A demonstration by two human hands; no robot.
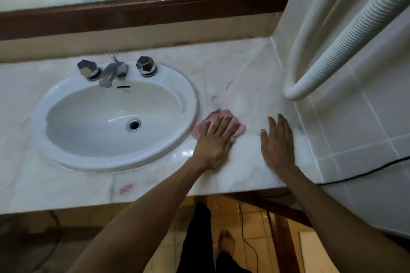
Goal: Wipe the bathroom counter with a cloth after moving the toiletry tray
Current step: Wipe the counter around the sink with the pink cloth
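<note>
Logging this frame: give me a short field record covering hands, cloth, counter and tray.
left hand: flat, pressing pink cloth onto counter, right of sink
right hand: flat on bare counter beside tiled wall
tray: not in view
marks: reddish streaks on counter beyond pink cloth

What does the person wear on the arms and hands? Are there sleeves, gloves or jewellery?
Nothing is worn on them. Both forearms are bare up to the edge of the picture, and no sleeve edge is in view. The left hand and the right hand have no gloves. No watch, bracelet or ring shows on either.
</note>
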